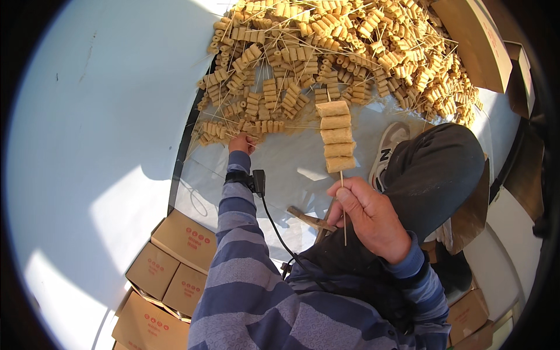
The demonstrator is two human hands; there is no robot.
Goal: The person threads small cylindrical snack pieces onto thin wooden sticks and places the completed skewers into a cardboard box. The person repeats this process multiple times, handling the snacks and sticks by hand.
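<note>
My right hand (pixel 373 213), raised over my lap, pinches the thin bare end of a skewer between thumb and fingers. On this skewer of rolls (pixel 337 136) several tan, rolled pieces sit side by side, pointing away from me. Ahead and to the left, my left hand (pixel 241 143) reaches to the near edge of a large pile of similar skewered rolls (pixel 315 46). Its fingers are closed low among sticks and rolls; what they grip is too small and partly hidden to make out. A strap with a black device (pixel 257 182) circles my left wrist.
The pile lies on a pale sheet (pixel 280 157) beside a white wall (pixel 99 116). Cardboard boxes (pixel 184 239) stand stacked at lower left. An open carton (pixel 475 41) is at the far right. My bent knee and shoe (pixel 389 151) flank a wooden piece (pixel 311 219).
</note>
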